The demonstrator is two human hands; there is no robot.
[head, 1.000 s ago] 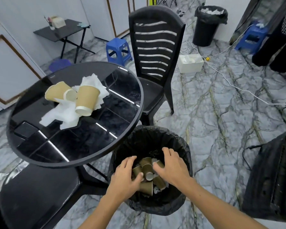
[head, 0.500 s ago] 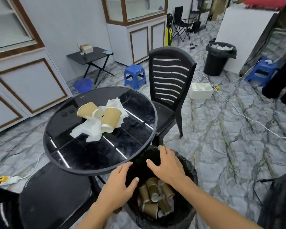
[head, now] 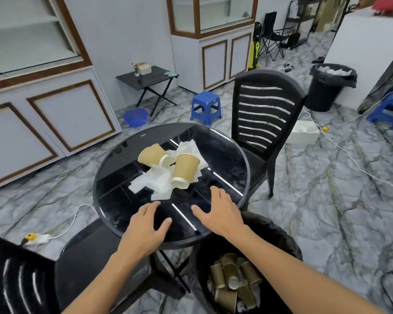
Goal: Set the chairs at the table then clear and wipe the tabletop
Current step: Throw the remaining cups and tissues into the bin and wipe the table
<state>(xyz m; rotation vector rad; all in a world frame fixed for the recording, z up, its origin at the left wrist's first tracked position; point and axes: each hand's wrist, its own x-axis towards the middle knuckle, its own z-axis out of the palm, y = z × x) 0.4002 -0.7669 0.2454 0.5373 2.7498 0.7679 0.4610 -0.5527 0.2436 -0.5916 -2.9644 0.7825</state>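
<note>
A round black glass table (head: 114,177) stands in front of me. On it lie two tan paper cups on their sides, one at the left (head: 151,155) and one at the right (head: 185,171), resting on crumpled white napkins (head: 156,182). My left hand (head: 145,227) and my right hand (head: 220,211) hover empty, fingers spread, over the near part of the tabletop, short of the cups. A black slatted chair (head: 261,116) sits at the far right of the table. Another black chair (head: 84,273) is at the near left, its seat under the table edge.
A bin with a black liner (head: 281,239) holding several tan cups stands on the floor at my right, beside the table. Farther off are a blue stool (head: 205,107), a blue basin (head: 135,116), a folding side table (head: 148,79), a second black bin (head: 327,89) and white cables across the marble floor.
Both hands rose out of the bin, empty, and moved forward over the table. My view lifted from the bin towards the tabletop and the room.
</note>
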